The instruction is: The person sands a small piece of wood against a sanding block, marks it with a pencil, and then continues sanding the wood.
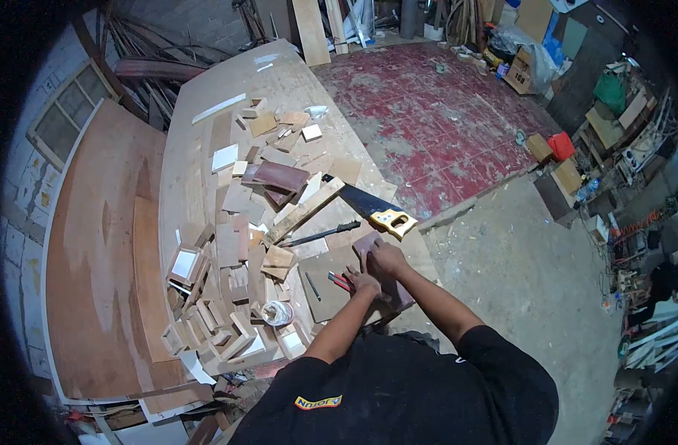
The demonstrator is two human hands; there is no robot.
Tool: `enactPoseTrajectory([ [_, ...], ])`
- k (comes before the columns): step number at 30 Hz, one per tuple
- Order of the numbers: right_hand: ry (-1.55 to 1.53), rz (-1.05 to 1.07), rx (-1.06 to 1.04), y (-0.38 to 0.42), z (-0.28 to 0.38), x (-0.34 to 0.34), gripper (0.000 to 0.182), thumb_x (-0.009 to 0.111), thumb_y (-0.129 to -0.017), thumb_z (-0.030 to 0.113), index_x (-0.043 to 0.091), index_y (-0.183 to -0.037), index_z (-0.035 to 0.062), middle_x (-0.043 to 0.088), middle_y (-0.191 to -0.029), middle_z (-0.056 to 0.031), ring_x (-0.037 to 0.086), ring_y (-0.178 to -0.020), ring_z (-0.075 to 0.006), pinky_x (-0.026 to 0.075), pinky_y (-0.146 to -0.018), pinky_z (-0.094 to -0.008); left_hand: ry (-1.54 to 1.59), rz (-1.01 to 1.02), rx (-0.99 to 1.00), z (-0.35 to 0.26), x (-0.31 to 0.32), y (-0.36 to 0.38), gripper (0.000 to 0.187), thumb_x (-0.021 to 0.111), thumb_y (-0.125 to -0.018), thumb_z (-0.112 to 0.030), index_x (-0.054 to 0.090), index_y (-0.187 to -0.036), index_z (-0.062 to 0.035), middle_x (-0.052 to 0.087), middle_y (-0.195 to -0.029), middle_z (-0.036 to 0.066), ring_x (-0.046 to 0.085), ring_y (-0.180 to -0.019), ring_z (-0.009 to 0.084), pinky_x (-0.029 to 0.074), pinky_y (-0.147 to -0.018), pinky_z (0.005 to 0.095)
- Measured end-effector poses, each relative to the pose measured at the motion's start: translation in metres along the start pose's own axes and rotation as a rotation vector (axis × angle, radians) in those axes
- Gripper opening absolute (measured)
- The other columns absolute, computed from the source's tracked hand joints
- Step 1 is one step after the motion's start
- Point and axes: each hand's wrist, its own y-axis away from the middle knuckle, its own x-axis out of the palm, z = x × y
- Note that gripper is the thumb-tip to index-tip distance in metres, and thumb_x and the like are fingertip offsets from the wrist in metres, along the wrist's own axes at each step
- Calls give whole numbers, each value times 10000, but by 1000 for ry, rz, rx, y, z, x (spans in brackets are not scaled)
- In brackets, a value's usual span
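Observation:
A dark reddish-brown board lies at the near right edge of the workbench. My left hand rests at its left side, fingers apart and pointing forward. Farther up the board, my right hand is on its upper part, with the fingers bent over it; what lies under them is hidden. Red markers or pencils lie just left of my left hand, and a dark pencil-like stick lies beyond them. A handsaw with a yellow handle sits ahead of my right hand, beside a long wood strip and a black bar-like tool.
Wood offcuts and small frames cover the left of the workbench. A white tub stands near its front. A large curved plywood sheet leans at the left. Red tiled floor lies beyond the bench.

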Motion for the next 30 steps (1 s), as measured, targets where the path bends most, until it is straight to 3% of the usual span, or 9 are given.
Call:
enactPoseTrajectory([
  [4,-59,-259,-84,16,-5,27,231,543,-790,222,579,-928,41,556,-946,-165,605,-810,-347,519,-658,-453,175,-21,2,4,-8,8,1165,703,-668,-539,-74,-1456,-172,-261,-1480,91,36,-1318,549,48,-1055,630],
  [8,-32,-148,25,51,5,17,171,531,-787,184,599,-848,39,579,-949,-161,619,-776,-336,514,-618,-460,102,-135,8,0,12,-6,941,592,-800,-355,-52,-1458,-165,-192,-1509,52,74,-1312,555,61,-1027,672],
  [13,138,451,23,42,1,-8,212,530,-797,190,650,-847,22,644,-949,-172,643,-831,-328,523,-654,-446,215,-138,30,3,-1,2,893,540,-826,-349,-62,-1457,-156,-207,-1504,62,53,-1310,562,49,-1033,662],
  [17,14,230,-40,31,-4,-33,251,541,-803,170,648,-955,1,659,-920,-154,656,-753,-284,523,-640,-395,147,-201,25,3,12,-10,981,594,-791,-391,-92,-1451,-156,-233,-1494,77,49,-1315,553,47,-1032,664],
  [19,-1041,-189,178,31,-3,-36,349,512,-760,80,623,-1079,-8,662,-932,-100,620,-688,-203,503,-620,-349,107,-127,9,2,7,-5,995,604,-786,-382,-102,-1449,-154,-242,-1490,78,46,-1316,553,48,-1032,664],
  [22,-1598,-123,288,32,-19,-25,431,468,-764,18,566,-1183,-8,622,-1015,-61,586,-756,-131,485,-635,-278,103,-224,-9,-2,20,-19,1108,680,-723,-413,-119,-1445,-149,-259,-1483,83,41,-1317,550,43,-1035,659],
  [26,-1747,-127,294,50,-14,-40,439,427,-760,-18,552,-1179,19,613,-1033,-81,604,-803,-156,507,-688,-297,193,-146,62,2,1,-1,913,553,-804,-319,-58,-1456,-136,-182,-1510,84,55,-1299,582,24,-1025,664],
  [28,-1795,-152,284,56,-12,-44,442,426,-759,-21,544,-1183,28,610,-1025,-85,607,-799,-164,512,-697,-310,119,-131,-19,-2,7,-8,1209,727,-660,-484,-134,-1443,-157,-242,-1491,75,65,-1322,539,61,-1044,641],
  [30,-1843,-173,269,59,-13,-41,446,426,-759,-25,536,-1186,37,608,-1018,-89,609,-796,-172,517,-706,-322,113,-175,-26,-4,21,-23,1158,699,-699,-460,-134,-1443,-157,-243,-1491,75,70,-1321,540,63,-1045,640],
])
